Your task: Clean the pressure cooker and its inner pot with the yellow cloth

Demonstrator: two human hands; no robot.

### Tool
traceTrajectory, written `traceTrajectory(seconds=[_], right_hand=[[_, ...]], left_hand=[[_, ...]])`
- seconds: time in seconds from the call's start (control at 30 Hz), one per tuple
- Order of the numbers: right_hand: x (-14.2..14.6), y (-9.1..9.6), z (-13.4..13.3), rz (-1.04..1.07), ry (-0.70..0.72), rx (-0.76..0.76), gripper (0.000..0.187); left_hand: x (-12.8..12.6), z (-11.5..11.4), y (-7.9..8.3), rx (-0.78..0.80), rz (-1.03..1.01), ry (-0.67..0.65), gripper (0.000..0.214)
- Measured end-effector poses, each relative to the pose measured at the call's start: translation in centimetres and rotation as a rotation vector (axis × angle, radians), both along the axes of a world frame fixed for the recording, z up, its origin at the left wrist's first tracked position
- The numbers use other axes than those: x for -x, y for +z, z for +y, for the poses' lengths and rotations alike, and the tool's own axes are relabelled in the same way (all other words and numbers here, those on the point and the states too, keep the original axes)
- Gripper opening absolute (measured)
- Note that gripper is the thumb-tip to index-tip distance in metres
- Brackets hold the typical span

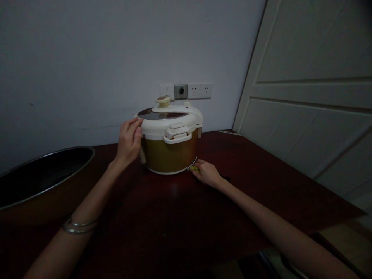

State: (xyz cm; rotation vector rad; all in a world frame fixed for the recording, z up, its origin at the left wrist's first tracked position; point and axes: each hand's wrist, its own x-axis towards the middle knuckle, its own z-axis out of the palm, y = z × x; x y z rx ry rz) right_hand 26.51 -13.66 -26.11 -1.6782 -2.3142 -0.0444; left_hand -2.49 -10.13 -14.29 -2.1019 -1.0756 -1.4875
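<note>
A rice cooker (171, 149) with a gold body and a cream lid stands on a dark red-brown table (174, 217), close to the wall. My left hand (129, 141) rests against the left side of the lid, fingers curled onto its rim. My right hand (205, 172) lies low on the table at the cooker's right base, fingers pinched on a small yellowish thing (194, 169) that I cannot make out. Two thin bangles (78, 226) sit on my left forearm.
A large dark metal bowl (43, 178) sits at the table's left edge. Wall sockets and a switch (188, 91) are behind the cooker. A white panelled door (314, 97) stands at the right. The table's right edge drops off toward the floor.
</note>
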Motion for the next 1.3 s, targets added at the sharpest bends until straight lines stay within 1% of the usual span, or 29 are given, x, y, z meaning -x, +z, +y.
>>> traceTrajectory(seconds=[0.07, 0.17, 0.23, 0.3, 0.43, 0.47, 0.53, 0.63, 0.7, 0.77, 0.87, 0.93, 1.0, 1.17, 1.3], right_hand=[[-0.2, 0.1, 0.3, -0.008, -0.032, 0.003, 0.031], [-1.0, 0.4, 1.4, -0.013, -0.124, -0.009, 0.033], [-1.1, 0.5, 1.8, -0.011, -0.144, -0.014, 0.033], [-0.6, 0.5, 1.4, -0.004, -0.114, -0.006, 0.031], [1.0, 0.2, -0.4, 0.02, -0.001, 0.025, 0.029], [1.0, 0.2, -0.6, 0.024, 0.005, 0.031, 0.028], [0.6, 0.3, -0.3, 0.025, -0.03, 0.038, 0.028], [-0.5, 0.8, 1.0, 0.02, -0.149, 0.03, 0.029], [-0.7, 1.0, 1.5, 0.022, -0.187, 0.023, 0.031], [-0.1, 0.9, 1.1, 0.027, -0.162, 0.027, 0.03], [1.4, 0.4, -0.3, 0.036, -0.088, 0.041, 0.027], [1.9, 0.2, -0.9, 0.039, -0.069, 0.051, 0.028], [1.6, 0.2, -0.8, 0.036, -0.084, 0.056, 0.029], [0.3, 0.7, 0.3, 0.012, -0.16, 0.028, 0.03], [1.3, 0.6, -0.7, -0.003, -0.077, 0.006, 0.029]], left_hand=[[0.0, 0.0, 0.0, -0.002, 0.0, -0.004, 0.038], [0.0, 0.0, -0.1, 0.003, -0.009, -0.016, 0.039], [0.0, 0.0, -0.1, 0.009, -0.01, -0.019, 0.039], [0.1, 0.1, -0.2, 0.011, -0.008, -0.018, 0.04], [0.1, 0.0, -0.2, 0.008, -0.005, -0.022, 0.039], [0.1, 0.0, -0.1, 0.008, -0.004, -0.024, 0.039], [0.1, -0.1, -0.1, 0.011, 0.001, -0.027, 0.04], [0.2, -0.1, 0.0, 0.016, 0.01, -0.029, 0.041], [0.2, -0.1, 0.1, 0.019, 0.013, -0.031, 0.041], [0.2, -0.1, 0.1, 0.023, 0.011, -0.036, 0.041], [0.2, -0.1, 0.1, 0.026, 0.009, -0.047, 0.041], [0.3, -0.2, 0.1, 0.028, 0.01, -0.05, 0.041], [0.3, -0.2, 0.2, 0.035, 0.012, -0.052, 0.041], [0.4, -0.1, 0.3, 0.036, 0.025, -0.056, 0.041], [0.4, -0.2, 0.3, 0.038, 0.02, -0.052, 0.04]])
